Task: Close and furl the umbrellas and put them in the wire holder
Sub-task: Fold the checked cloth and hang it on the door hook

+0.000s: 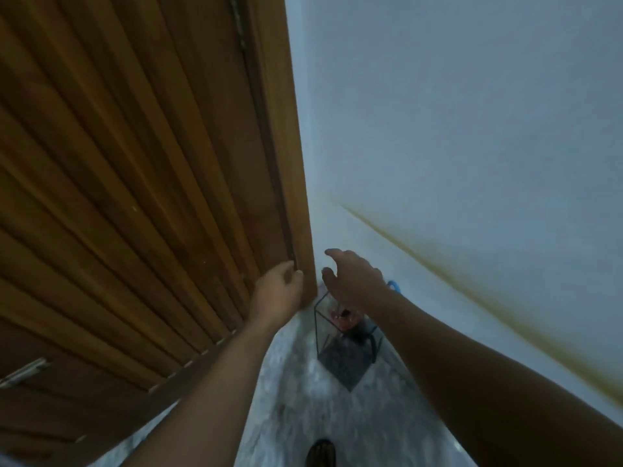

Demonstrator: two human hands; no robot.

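A black wire holder (340, 345) stands on the floor in the corner between the wooden door and the white wall. Inside it I see a red umbrella (338, 320) and a dark handle (367, 342); a blue handle (393, 285) peeks out behind my right wrist. My left hand (278, 293) reaches out with fingers curled against the edge of the wooden door (296, 230); whether it grips it is unclear. My right hand (354, 281) hovers above the holder, fingers spread and relaxed, holding nothing. The frame is blurred.
The slatted wooden door (135, 163) fills the left side. A white wall (472, 129) with a brownish streak (472, 291) runs along the right. Speckled grey floor (303, 416) lies between, with my dark shoe (320, 453) at the bottom.
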